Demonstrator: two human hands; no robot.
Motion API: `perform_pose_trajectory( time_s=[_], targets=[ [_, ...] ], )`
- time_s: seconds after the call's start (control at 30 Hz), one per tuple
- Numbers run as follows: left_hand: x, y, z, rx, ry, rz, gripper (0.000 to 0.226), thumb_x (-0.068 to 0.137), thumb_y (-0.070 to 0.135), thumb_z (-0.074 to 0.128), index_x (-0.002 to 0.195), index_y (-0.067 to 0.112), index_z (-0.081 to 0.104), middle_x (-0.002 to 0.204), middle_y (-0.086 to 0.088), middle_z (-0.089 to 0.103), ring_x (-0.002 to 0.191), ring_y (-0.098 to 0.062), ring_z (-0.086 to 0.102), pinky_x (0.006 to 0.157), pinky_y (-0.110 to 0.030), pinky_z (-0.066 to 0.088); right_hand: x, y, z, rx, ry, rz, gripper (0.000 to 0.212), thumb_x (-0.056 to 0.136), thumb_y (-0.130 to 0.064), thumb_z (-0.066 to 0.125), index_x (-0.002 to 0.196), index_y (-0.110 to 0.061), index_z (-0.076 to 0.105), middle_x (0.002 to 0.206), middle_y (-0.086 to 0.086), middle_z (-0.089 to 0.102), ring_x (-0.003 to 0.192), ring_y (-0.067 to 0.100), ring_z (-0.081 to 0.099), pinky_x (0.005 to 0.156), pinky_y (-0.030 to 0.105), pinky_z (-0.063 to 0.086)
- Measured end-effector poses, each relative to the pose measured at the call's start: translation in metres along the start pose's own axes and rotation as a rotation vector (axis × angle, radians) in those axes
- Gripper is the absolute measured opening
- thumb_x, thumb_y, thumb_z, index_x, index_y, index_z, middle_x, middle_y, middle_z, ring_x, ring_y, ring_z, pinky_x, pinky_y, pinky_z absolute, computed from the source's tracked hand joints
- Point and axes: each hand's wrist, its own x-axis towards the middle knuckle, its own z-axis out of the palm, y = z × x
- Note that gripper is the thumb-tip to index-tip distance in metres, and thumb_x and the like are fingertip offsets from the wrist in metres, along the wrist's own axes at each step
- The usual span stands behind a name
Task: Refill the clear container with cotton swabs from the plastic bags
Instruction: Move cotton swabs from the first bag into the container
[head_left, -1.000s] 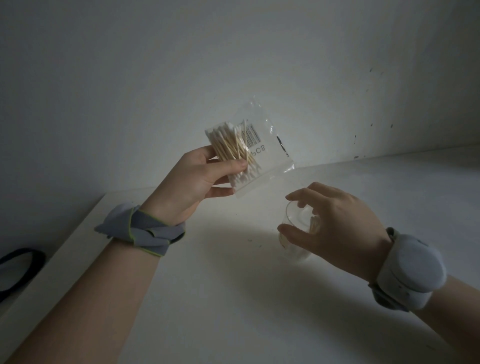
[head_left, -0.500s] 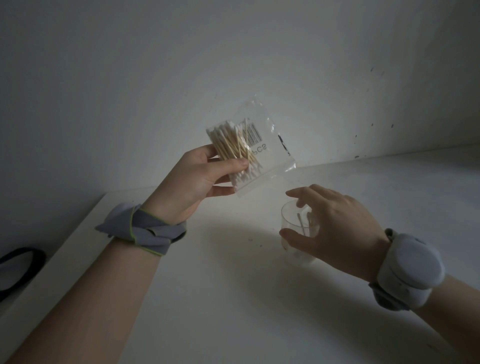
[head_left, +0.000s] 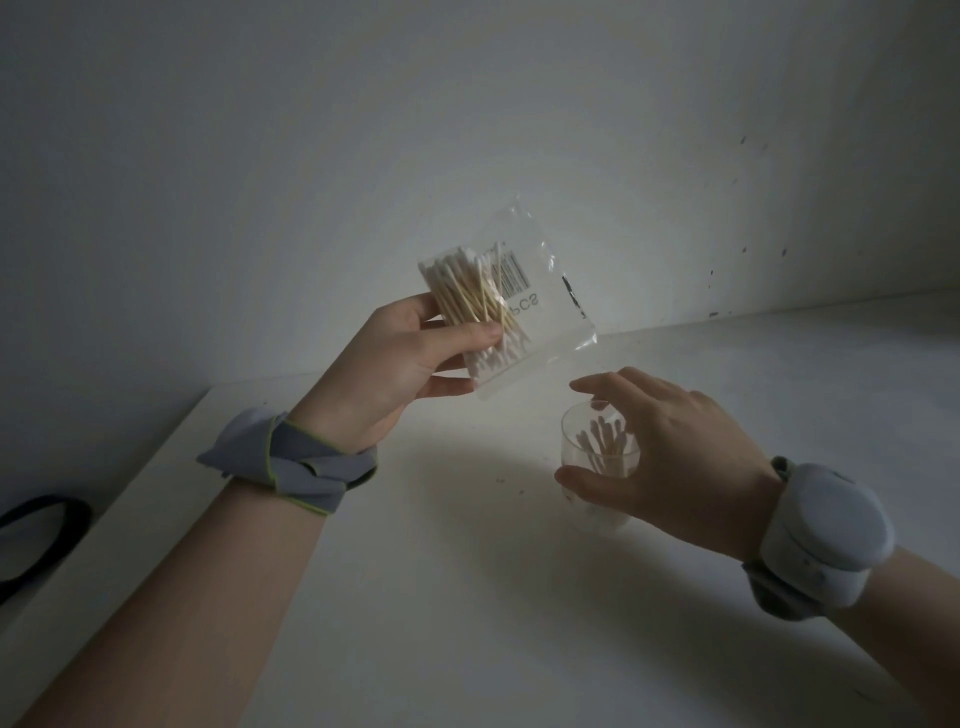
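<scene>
My left hand (head_left: 395, 374) holds up a clear plastic bag (head_left: 545, 317) above the white table (head_left: 467, 597), pinching its bundle of wooden-stemmed cotton swabs (head_left: 467, 291) between thumb and fingers. The bag carries a barcode and printed letters. Below and to the right, a small clear container (head_left: 587, 457) stands upright on the table with a few swabs inside. My right hand (head_left: 670, 452) curves around it with the fingers spread over the rim and the thumb by its near side. The hand holds nothing and hides the container's right part.
A grey-white wall rises directly behind the table, with dark specks at the right. The table's left edge runs diagonally at the lower left. Beyond it, lower down, lies a black loop-shaped object (head_left: 36, 535). Both wrists wear grey bands.
My right hand has drawn back to the right, uncovering the container's mouth and the swabs in it. The left hand and bag have barely moved.
</scene>
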Motion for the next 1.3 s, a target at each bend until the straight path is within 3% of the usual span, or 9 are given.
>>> perform_pose_trajectory(
  time_s=[0.13,0.27,0.4,0.47,0.6,0.77,0.97,1.13,1.3],
  targets=[
    [-0.001,-0.001,0.003,-0.003,0.0,0.001,0.013,0.084,0.01,0.064,0.095,0.016,0.066,0.08,0.006,0.073,0.067,-0.006,0.068,0.059,-0.019,0.054,0.004,0.008,-0.003,0.155,0.046,0.012,0.089,0.058,-0.086,0.035,0.128,-0.033,0.042,0.112,-0.016,0.054,0.091,0.001,0.049,0.083,0.028,0.044],
    [-0.002,-0.002,0.01,-0.001,-0.007,0.003,0.011,0.084,0.01,0.064,0.093,0.016,0.066,0.08,0.005,0.073,0.068,-0.006,0.068,0.058,-0.02,0.053,0.011,0.023,-0.004,0.457,0.132,0.102,0.061,0.062,-0.078,0.037,0.11,-0.041,0.046,0.101,-0.023,0.056,0.09,-0.001,0.056,0.073,0.023,0.046],
    [-0.004,-0.007,0.022,0.025,-0.019,-0.004,0.013,0.083,0.011,0.065,0.095,0.016,0.067,0.085,0.003,0.073,0.073,-0.009,0.068,0.065,-0.023,0.056,0.018,0.026,-0.014,0.718,0.18,0.151,0.04,0.067,-0.069,0.044,0.095,-0.042,0.054,0.096,-0.015,0.064,0.083,0.003,0.062,0.073,0.021,0.048],
    [-0.003,-0.008,0.026,0.025,-0.018,-0.005,0.013,0.083,0.012,0.066,0.095,0.016,0.067,0.086,0.002,0.073,0.076,-0.01,0.069,0.068,-0.026,0.057,0.022,0.023,-0.021,0.825,0.168,0.137,0.032,0.072,-0.059,0.055,0.094,-0.035,0.06,0.091,-0.012,0.068,0.077,0.002,0.064,0.069,0.016,0.048],
    [0.003,-0.004,0.038,0.003,-0.042,0.0,0.014,0.082,0.013,0.067,0.095,0.017,0.068,0.084,0.003,0.073,0.075,-0.009,0.068,0.062,-0.022,0.054,0.028,0.018,-0.028,0.983,0.14,0.142,0.012,0.084,-0.025,0.058,0.092,-0.019,0.066,0.084,-0.004,0.072,0.079,0.016,0.067,0.079,0.032,0.052],
    [0.012,-0.01,0.049,0.076,-0.067,-0.001,0.02,0.082,0.019,0.068,0.102,0.017,0.067,0.088,0.002,0.073,0.079,-0.008,0.068,0.063,-0.022,0.055,0.028,0.018,-0.02,1.163,0.158,0.174,0.008,0.084,-0.006,0.059,0.079,-0.007,0.064,0.069,-0.001,0.068,0.066,0.012,0.064,0.07,0.023,0.055],
    [0.011,-0.013,0.045,0.068,-0.136,-0.044,0.019,0.077,0.021,0.069,0.097,0.022,0.067,0.094,0.0,0.073,0.082,-0.008,0.068,0.066,-0.025,0.058,0.025,0.018,-0.005,1.263,0.223,0.274,0.016,0.081,-0.004,0.061,0.068,-0.011,0.064,0.061,-0.001,0.067,0.06,0.01,0.062,0.064,0.019,0.052],
    [0.01,-0.01,0.04,0.073,-0.128,-0.07,0.022,0.079,0.01,0.07,0.1,0.013,0.066,0.1,-0.012,0.073,0.08,-0.013,0.067,0.064,-0.022,0.057,0.023,0.02,-0.003,1.288,0.182,0.269,0.009,0.081,-0.011,0.062,0.074,-0.008,0.066,0.072,0.006,0.065,0.069,0.015,0.06,0.073,0.025,0.051],
    [0.01,-0.01,0.043,0.066,-0.103,-0.08,0.027,0.077,0.006,0.072,0.102,0.006,0.063,0.095,-0.01,0.074,0.075,-0.009,0.069,0.064,-0.021,0.057,0.021,0.022,-0.007,1.305,0.105,0.276,0.02,0.079,-0.005,0.063,0.06,-0.012,0.064,0.063,0.0,0.066,0.06,0.009,0.062,0.062,0.016,0.05]
  ],
)
